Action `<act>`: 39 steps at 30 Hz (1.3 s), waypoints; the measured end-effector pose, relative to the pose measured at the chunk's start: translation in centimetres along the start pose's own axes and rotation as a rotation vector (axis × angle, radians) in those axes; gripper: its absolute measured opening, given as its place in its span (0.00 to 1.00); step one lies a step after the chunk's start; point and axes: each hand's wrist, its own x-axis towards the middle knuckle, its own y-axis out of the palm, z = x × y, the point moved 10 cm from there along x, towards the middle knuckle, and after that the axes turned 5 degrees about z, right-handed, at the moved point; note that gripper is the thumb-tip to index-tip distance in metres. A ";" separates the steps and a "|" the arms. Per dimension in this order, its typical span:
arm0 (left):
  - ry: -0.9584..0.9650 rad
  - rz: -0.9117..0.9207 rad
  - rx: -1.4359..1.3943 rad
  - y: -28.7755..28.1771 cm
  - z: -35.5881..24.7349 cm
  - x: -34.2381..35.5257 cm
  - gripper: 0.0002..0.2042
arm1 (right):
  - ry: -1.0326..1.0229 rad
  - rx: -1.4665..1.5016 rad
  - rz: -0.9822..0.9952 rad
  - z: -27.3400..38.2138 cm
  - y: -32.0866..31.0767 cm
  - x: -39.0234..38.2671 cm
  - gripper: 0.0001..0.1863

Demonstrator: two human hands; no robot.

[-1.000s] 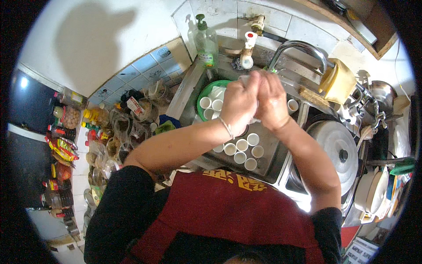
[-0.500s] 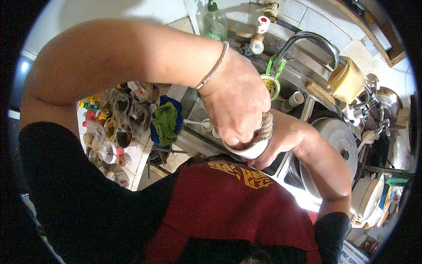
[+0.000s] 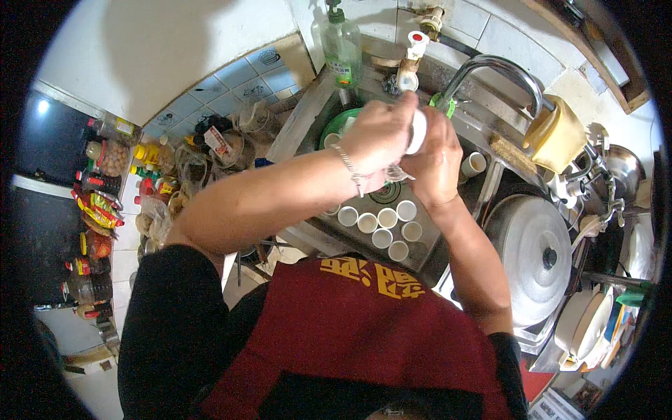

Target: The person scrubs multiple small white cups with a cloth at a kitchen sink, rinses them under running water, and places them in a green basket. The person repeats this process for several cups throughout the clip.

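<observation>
Above the sink [image 3: 318, 241], both my hands close around a white cup [image 3: 418, 131], seen turned on its side. My left hand [image 3: 378, 136], with a bracelet at the wrist, presses against its left side with curled fingers. On the opposite side, my right hand [image 3: 435, 157] grips it, wet and shiny. A crumpled, glistening bit [image 3: 397, 172] shows below the hands; I cannot tell what it is. Several small white cups [image 3: 386, 218] stand in the sink below. The scrubbing pad is not clearly visible between the fingers.
A curved faucet [image 3: 493, 59] with a yellow cloth [image 3: 553, 133] rises behind. A soap bottle [image 3: 341, 52] and green basin [image 3: 327, 129] stand at back left. One white cup [image 3: 474, 164] sits right of my hands; a large lidded pot [image 3: 528, 259] is farther right.
Both hands have moved up and away from my body with the cup. My left fingers and a brown scrubbing pad were inside it; now the cup is tipped and the sink's cups show.
</observation>
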 end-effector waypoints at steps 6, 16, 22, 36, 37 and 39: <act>0.055 -0.152 -0.370 -6.3 -1.4 -2.6 0.15 | 0.383 0.402 0.145 -5.4 -0.6 -2.2 0.30; -0.150 -0.318 -0.444 -10.3 4.5 -4.9 0.14 | 0.358 1.024 0.357 -1.7 -0.1 -3.6 0.32; -0.125 -0.221 -0.497 -9.8 6.0 -4.3 0.12 | 0.450 1.177 0.426 -0.4 0.7 -4.0 0.34; 0.107 -0.099 -0.469 -7.6 3.7 -4.8 0.13 | 0.632 1.582 0.275 -0.7 1.7 -5.4 0.38; 0.240 -0.127 -0.392 -7.6 2.4 -5.0 0.13 | 0.707 1.693 0.199 -0.9 2.1 -5.5 0.40; 0.505 -0.192 -0.234 -6.6 0.2 -6.2 0.14 | 0.774 1.896 0.162 -0.7 2.2 -5.4 0.43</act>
